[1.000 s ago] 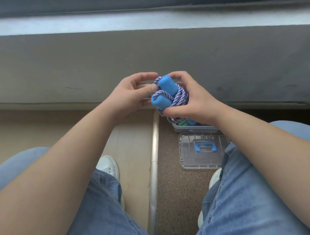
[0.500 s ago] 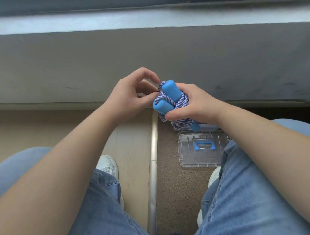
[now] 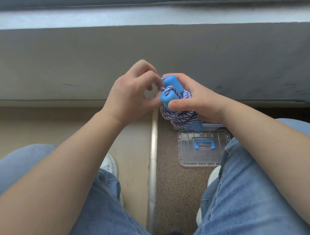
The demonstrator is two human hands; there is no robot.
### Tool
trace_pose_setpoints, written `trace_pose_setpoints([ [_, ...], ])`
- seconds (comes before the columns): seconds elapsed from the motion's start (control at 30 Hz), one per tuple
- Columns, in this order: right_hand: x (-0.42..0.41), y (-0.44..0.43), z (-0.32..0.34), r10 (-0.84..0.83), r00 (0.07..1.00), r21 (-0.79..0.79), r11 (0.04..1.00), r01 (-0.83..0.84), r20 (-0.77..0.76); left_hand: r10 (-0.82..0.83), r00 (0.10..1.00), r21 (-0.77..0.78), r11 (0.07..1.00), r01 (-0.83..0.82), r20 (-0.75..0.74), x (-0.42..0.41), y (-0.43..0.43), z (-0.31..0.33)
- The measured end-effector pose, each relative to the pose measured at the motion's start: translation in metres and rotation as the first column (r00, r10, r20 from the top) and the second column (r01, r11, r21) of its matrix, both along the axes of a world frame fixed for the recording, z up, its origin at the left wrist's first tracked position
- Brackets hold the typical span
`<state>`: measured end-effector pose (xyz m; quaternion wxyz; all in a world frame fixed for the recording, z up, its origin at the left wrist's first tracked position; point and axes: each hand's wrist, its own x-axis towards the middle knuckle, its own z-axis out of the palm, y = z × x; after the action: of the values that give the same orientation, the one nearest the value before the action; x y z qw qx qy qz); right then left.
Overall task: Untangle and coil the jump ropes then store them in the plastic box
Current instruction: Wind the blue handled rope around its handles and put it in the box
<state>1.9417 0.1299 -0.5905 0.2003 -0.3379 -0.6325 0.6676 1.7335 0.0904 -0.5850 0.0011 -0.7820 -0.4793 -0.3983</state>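
Observation:
A jump rope [image 3: 180, 113] with blue handles and a purple-and-white cord is bundled into a tight coil. My right hand [image 3: 196, 98] is wrapped around the bundle, thumb across the front. My left hand [image 3: 131, 95] pinches the cord at the top of the handles with its fingertips. Directly below the bundle lies the clear plastic box [image 3: 213, 125], mostly hidden by the rope and my right hand. The rope's lower handle tip hangs just over the box's near rim.
The box's clear lid [image 3: 188, 154] with a blue latch lies flat on the speckled floor, in front of the box. A metal floor strip [image 3: 154, 155] runs between my knees. A grey wall ledge [image 3: 143, 42] rises ahead. My white shoes [image 3: 108, 164] rest by the strip.
Both hands have lowered the coiled rope toward the box. My left fingers shifted from the side of the handles to pinching the cord at their top.

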Motion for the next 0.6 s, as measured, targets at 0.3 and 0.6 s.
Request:
trace_pose_setpoints([
  [0.3,-0.009,-0.005,-0.009,-0.040,0.932,0.346,0.934,-0.094,0.359,-0.057,0.966,-0.416,0.908,-0.055,-0.252,0.005,0.001,-0.017],
  [0.6,-0.001,0.018,-0.022,-0.126,0.914,0.301,0.954,0.005,0.385,-0.126,0.989,-0.650,0.746,0.146,0.078,0.007,-0.001,-0.026],
])
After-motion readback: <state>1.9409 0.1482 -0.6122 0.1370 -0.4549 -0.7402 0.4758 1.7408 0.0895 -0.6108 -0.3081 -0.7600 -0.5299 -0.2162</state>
